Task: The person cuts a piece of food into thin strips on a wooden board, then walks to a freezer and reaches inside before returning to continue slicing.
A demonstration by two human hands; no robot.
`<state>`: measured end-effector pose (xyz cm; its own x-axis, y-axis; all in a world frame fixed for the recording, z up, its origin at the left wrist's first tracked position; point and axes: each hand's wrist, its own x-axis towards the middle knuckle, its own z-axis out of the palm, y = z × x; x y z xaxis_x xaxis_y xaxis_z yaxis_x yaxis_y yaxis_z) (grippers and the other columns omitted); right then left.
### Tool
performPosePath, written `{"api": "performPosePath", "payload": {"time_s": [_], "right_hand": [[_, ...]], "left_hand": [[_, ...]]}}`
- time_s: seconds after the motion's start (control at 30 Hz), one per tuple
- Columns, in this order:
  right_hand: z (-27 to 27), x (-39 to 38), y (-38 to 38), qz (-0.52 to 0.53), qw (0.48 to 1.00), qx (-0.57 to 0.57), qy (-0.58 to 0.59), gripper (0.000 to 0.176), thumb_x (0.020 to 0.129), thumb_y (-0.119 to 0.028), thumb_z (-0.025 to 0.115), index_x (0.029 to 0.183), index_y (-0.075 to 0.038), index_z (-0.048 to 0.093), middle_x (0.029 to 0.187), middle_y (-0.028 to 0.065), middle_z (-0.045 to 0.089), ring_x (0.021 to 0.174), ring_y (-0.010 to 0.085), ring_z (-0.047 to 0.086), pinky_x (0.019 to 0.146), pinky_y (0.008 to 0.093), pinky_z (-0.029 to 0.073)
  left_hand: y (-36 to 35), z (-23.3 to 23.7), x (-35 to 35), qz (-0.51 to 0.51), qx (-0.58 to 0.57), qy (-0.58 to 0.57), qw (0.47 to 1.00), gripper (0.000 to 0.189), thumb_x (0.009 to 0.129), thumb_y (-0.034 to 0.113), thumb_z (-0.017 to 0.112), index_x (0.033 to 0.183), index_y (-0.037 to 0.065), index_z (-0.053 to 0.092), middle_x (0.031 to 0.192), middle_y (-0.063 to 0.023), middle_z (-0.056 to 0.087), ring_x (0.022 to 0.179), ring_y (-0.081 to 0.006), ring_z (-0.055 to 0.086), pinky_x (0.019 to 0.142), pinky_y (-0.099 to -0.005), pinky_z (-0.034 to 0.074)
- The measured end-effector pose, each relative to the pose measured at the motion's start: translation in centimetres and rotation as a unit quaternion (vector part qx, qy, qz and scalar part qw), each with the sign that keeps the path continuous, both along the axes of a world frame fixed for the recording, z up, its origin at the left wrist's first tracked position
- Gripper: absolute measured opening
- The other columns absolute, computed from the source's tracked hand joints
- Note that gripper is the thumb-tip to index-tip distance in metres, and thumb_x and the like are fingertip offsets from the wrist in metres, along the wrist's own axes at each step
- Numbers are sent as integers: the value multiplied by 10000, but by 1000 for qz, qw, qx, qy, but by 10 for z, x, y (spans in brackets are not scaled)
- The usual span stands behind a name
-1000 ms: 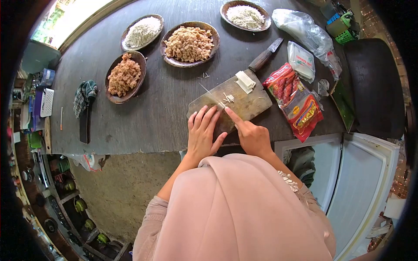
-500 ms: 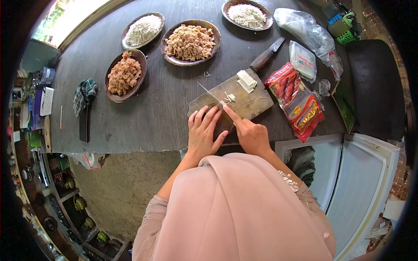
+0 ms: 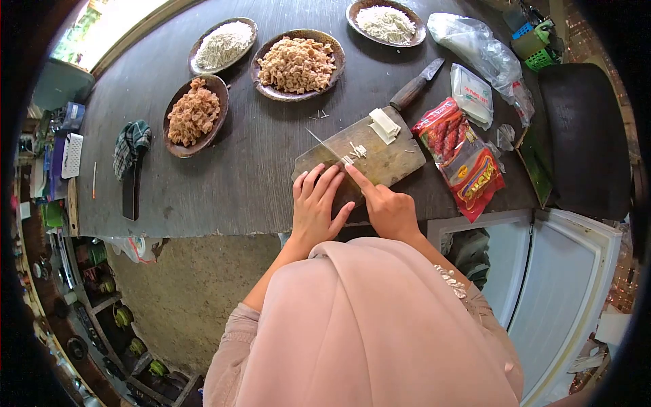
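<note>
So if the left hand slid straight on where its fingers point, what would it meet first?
Probably the thin blade held by the right hand, crossing the cutting board just beyond the left hand, though height is unclear.

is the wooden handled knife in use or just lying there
Lying unused: the wooden-handled knife rests on the table at the cutting board far corner, untouched; the right hand grips a thin blade instead.

At frame centre, the left hand (image 3: 315,207) lies flat on the cutting board (image 3: 393,163); the right hand (image 3: 390,211) grips a thin knife (image 3: 325,146) beside white strips (image 3: 357,150).
</note>
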<state>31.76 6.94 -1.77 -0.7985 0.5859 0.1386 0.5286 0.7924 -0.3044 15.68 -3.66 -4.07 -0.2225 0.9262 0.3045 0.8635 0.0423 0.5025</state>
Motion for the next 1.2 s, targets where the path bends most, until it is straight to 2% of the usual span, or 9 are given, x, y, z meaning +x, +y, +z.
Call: {"api": "performPosePath", "payload": {"time_s": [0.07,0.9,1.2], "right_hand": [[3,-2,2,3,999,-32,24,760,873,-81,610,1570,-310,411,626,66,578,505,266,638,481,407,533],[5,8,-3,-4,999,-50,-1,798,848,-54,617,1570,-325,410,625,64,561,491,262,625,475,409,530],[-2,0,1,-8,999,-36,36,786,864,-75,623,1574,-326,399,621,58,561,494,260,628,474,407,529]], "left_hand": [[1,3,0,3,1,-8,1000,595,924,410,622,1388,41,566,1465,-103,529,1387,-334,419,1162,-514,246],[1,-1,-1,14,24,-33,999,550,912,391,655,1328,35,606,1430,-107,565,1378,-336,445,1150,-515,271],[2,2,-1,19,24,-30,999,534,906,379,662,1328,55,612,1424,-96,570,1370,-324,451,1145,-502,279]]}}
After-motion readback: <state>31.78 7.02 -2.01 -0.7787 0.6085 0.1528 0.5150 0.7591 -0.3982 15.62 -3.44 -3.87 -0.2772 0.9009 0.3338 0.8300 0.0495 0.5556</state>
